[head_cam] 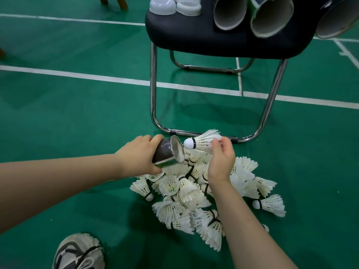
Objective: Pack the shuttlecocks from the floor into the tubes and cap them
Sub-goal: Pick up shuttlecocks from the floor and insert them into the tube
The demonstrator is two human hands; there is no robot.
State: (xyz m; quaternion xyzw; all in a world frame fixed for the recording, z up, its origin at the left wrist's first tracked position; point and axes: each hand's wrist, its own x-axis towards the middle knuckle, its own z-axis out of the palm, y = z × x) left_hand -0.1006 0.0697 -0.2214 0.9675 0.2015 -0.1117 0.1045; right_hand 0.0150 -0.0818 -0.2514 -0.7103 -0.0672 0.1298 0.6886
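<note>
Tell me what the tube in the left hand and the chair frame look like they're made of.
Tube: likely cardboard, matte pale inner wall, glossy dark printed wrap outside. Chair frame: polished chrome-look metal tubing, mirror highlights along the bends.

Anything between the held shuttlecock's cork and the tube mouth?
Nothing: head view shows only a bare gap between the white feather shuttlecock in the right hand and the dark cardboard tube in the left hand.
</note>
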